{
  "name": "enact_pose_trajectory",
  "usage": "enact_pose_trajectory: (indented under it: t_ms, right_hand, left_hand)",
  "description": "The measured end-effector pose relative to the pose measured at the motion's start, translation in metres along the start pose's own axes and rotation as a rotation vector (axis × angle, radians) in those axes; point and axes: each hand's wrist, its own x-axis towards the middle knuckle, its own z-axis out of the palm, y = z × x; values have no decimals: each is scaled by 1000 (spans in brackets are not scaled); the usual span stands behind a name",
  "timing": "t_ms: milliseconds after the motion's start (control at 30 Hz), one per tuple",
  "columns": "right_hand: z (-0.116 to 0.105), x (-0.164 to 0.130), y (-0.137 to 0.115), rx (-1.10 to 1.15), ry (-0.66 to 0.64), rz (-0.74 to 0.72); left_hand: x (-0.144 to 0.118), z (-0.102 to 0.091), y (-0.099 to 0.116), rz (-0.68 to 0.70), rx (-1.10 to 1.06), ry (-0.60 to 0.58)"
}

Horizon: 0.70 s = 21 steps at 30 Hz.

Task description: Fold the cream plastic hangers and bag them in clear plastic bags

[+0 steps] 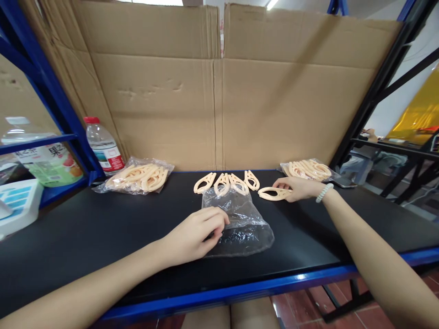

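Your right hand (297, 188) is pinching a peach plastic teardrop clip (273, 193), its long axis pointing left toward the clear plastic bag (240, 224) your left hand (197, 235) is gripping.

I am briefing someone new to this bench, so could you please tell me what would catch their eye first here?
Probably the row of peach plastic clips at the middle of the black table, with the left hand pressing a clear plastic bag just in front of them. To the right, the right hand rests on one loose clip. Bagged clips lie at the back left, under a tall cardboard wall.
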Motion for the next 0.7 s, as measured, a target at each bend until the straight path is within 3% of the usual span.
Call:
enact_pose_trajectory:
  t_ms: [133,300,400,533,600,700]
  right_hand:
    - [1,-2,-5,-34,25,-10]
    - [-3,-7,-9,56,32,-136]
    - [-6,-10,-11,120,64,-226]
    - [-7,-11,-15,188,44,-208]
    - [-9,-11,-16,177,104,-221]
    - [-14,-13,-20,106,323,-210]
  left_hand:
    - [-1,0,-3,91,122,23]
    - [-3,0,-5,53,238,97]
    - [-3,1,-6,29,257,67]
    - [-2,5,-7,20,252,15]
    - [-2,7,-7,1,240,-11]
    - [-1,9,-7,-25,215,-57]
